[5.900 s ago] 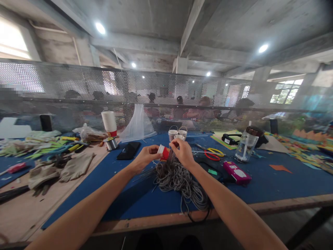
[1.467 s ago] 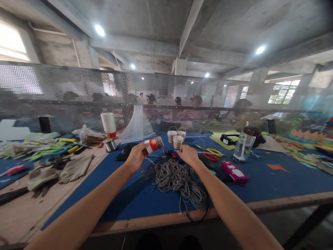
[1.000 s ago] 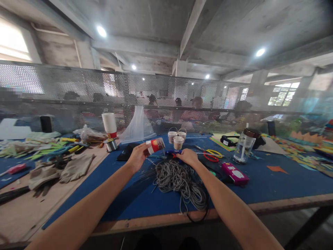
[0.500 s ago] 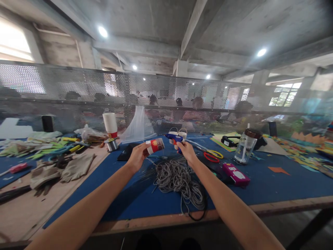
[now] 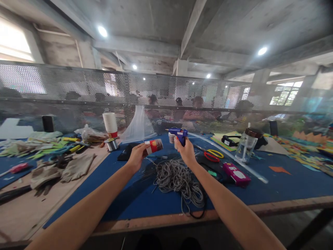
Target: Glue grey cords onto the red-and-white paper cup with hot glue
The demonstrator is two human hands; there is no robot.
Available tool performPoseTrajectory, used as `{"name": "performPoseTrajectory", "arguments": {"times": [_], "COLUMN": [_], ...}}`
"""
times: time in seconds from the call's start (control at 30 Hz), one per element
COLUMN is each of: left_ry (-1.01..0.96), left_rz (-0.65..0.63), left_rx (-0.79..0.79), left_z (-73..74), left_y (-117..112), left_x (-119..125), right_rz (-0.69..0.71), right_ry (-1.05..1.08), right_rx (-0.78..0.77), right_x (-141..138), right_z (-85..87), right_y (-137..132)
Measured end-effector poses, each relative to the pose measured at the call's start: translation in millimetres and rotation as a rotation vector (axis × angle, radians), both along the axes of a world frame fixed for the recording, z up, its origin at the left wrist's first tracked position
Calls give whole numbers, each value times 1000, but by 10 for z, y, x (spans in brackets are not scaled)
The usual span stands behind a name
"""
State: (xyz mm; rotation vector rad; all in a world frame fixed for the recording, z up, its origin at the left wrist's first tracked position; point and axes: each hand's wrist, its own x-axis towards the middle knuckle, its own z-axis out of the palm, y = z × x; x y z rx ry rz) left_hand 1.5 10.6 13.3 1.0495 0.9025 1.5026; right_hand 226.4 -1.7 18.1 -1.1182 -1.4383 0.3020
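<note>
My left hand (image 5: 136,158) is closed on a paper cup (image 5: 155,146) with a red band, tipped on its side with its wider end to the right. A blue glue gun (image 5: 179,132) is gripped in my right hand (image 5: 186,151), its nozzle pointing left, above and apart from the cup. From the gun's back a long clear glue stick (image 5: 241,161) slants down to the right. Just behind the gun stands a small pale cup (image 5: 171,138), partly covered. Below both hands lies a tangled heap of grey cord (image 5: 175,177).
Red-and-yellow-handled scissors (image 5: 213,155), a magenta box (image 5: 236,174) and a glass jar (image 5: 246,147) with a straw lie to the right. At left are stacked paper cups (image 5: 110,124), a wire spool (image 5: 111,144) and work gloves (image 5: 78,167). A perforated metal screen (image 5: 161,86) closes off the back.
My right hand has raised and levelled the glue gun, and its long glue stick now shows stretching to the right. The cup in my left hand has shifted and turned slightly.
</note>
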Motion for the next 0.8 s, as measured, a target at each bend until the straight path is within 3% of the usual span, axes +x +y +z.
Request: {"name": "performPoseTrajectory", "arguments": {"times": [0.23,0.8], "left_ry": [-20,-35], "left_rz": [13,-29], "left_rx": [-9,38], "left_z": [30,-42], "left_y": [-16,78], "left_x": [14,-7], "right_rz": [142,159], "right_ry": [37,-113], "right_rx": [-29,-87], "right_x": [-66,-125], "right_z": [-5,-29], "right_y": [-54,-84]}}
